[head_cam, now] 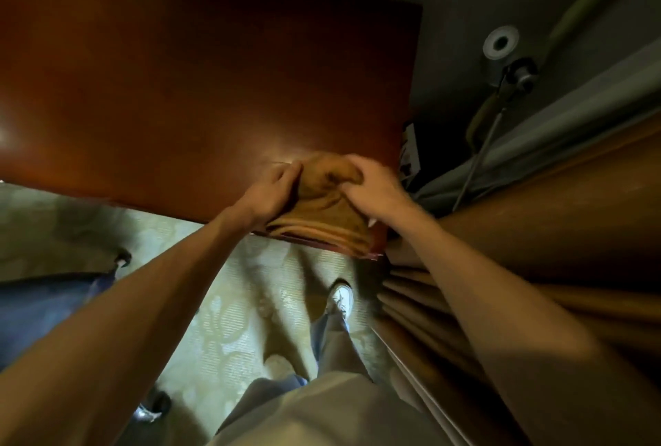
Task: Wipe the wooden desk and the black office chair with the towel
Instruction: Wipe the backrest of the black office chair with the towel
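At the near right corner of the tabletop point(179, 87), just right of frame centre, the towel point(322, 211) lies folded, its stacked edges running along the desk's near edge and slightly overhanging it. It sits directly between the 2 hands, so neither is nearer. The left hand point(272, 191) pinches its left side with curled fingers, and the right hand point(375, 188) curls over its upper right, bunching cloth into a hump. Both forearms reach in from the bottom of the frame, converging on the towel. Nearly all the bare wood lies up and to the left of the towel, so a wipe would likely run that way. A dark blurred shape at lower left looks like the chair point(43, 302), well apart from both hands.
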The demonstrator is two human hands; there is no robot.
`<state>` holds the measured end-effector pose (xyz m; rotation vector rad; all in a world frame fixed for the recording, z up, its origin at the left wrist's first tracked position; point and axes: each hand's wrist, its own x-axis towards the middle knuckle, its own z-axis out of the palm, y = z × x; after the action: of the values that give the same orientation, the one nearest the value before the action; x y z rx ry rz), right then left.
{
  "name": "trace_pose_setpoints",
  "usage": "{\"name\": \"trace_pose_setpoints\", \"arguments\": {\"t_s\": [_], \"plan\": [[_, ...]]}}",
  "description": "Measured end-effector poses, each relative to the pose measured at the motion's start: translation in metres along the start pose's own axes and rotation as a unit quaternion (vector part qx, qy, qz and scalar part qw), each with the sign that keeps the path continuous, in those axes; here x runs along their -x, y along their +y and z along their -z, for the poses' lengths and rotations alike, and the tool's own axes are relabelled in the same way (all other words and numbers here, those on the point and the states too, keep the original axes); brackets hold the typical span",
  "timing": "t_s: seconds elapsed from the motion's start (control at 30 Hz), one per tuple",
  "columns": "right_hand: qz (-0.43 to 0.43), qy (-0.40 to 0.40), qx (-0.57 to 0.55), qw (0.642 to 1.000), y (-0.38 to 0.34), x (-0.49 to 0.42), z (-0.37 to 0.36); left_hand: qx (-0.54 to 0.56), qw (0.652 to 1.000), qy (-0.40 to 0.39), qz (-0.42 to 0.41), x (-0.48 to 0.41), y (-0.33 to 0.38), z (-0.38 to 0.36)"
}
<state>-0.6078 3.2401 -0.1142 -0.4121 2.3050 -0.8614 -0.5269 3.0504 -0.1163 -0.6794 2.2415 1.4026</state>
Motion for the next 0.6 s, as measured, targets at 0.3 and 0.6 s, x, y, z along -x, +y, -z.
{"name": "trace_pose_setpoints", "arguments": {"t_s": [0.3, 0.6], "plan": [[-0.150, 0.031, -0.056, 0.987, -0.012, 0.038, -0.095, 0.026, 0.999, 0.037, -0.002, 0.051, -0.039, 0.047], [-0.071, -0.041, -0.231, 0.970, -0.143, 0.056, -0.179, 0.020, 0.994, 0.108, 0.021, 0.111, -0.106, 0.109]]}}
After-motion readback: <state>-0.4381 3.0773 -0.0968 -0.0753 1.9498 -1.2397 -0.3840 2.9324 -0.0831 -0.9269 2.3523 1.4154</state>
